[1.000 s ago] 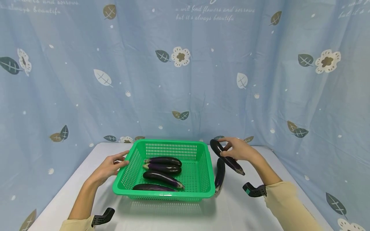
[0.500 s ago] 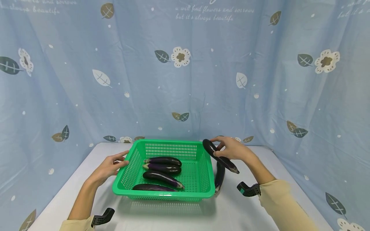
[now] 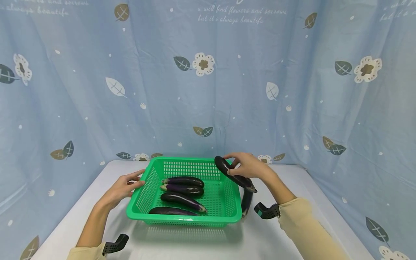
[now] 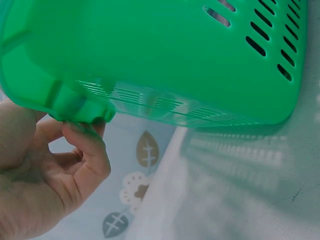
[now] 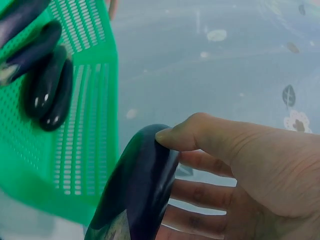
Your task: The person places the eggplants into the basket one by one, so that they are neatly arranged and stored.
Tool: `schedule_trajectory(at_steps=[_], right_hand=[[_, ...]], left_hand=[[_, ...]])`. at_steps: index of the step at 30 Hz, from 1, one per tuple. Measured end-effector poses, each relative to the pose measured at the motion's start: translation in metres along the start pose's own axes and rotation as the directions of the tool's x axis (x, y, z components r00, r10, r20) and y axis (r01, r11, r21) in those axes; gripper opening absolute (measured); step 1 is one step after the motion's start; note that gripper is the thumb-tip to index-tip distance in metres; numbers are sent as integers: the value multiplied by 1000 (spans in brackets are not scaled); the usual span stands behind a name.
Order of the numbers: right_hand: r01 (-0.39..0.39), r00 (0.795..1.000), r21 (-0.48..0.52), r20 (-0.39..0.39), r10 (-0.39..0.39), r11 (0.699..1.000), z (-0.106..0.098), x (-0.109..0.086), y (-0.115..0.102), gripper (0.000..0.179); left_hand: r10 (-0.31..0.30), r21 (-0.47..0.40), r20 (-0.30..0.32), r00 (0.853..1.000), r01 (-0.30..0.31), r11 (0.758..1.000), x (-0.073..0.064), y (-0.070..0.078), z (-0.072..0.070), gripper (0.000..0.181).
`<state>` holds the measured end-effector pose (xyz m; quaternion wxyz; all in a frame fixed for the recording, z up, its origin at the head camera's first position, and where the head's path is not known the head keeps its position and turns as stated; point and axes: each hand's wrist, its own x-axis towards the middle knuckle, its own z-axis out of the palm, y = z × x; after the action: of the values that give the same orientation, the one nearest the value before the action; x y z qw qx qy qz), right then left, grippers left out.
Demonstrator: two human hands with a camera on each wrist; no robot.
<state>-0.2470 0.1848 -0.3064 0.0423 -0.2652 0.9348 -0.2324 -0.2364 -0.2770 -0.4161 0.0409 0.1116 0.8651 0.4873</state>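
Observation:
A green plastic basket [image 3: 191,218] stands on the white table, with several dark purple eggplants [image 3: 183,190] lying in its left and middle part. My left hand [image 3: 121,186] grips the basket's left rim; the left wrist view shows its fingers [image 4: 92,155] bent up under the rim. Between thumb and fingers, my right hand [image 3: 250,166] holds another eggplant [image 3: 238,180] slantwise over the basket's right rim. In the right wrist view the thumb lies on top of this eggplant [image 5: 145,170], whose stem end points toward the lower edge.
One more eggplant [image 3: 247,202] lies on the table close along the basket's right side, partly hidden by the held one. Behind the table [image 3: 276,238] hangs a blue curtain [image 3: 227,90] with leaf and flower prints.
My right hand has carried its eggplant leftward, from beside the basket to over its right rim. The left hand and the basket stay where they were.

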Motion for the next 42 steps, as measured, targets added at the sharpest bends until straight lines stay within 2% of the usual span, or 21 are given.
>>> schedule_trajectory(at_steps=[7, 17, 26, 34, 42], right_hand=[[53, 998, 21, 35, -54, 998, 13, 14, -18, 53], [86, 993, -27, 80, -83, 996, 32, 31, -32, 52], [87, 980, 4, 181, -86, 996, 51, 47, -39, 52], [100, 965, -29, 245, -90, 995, 67, 62, -39, 52], [120, 954, -97, 286, -88, 988, 78, 75, -48, 50]], left_hand=[[8, 1, -1, 1000, -8, 1000, 0, -3, 0, 70], [8, -8, 6, 1000, -8, 1000, 2, -2, 0, 69], [1, -9, 5, 1000, -1, 1000, 1, -2, -1, 69], [-3, -3, 4, 1000, 3, 1000, 0, -1, -2, 70], [-2, -5, 7, 1000, 2, 1000, 0, 0, -1, 70]])
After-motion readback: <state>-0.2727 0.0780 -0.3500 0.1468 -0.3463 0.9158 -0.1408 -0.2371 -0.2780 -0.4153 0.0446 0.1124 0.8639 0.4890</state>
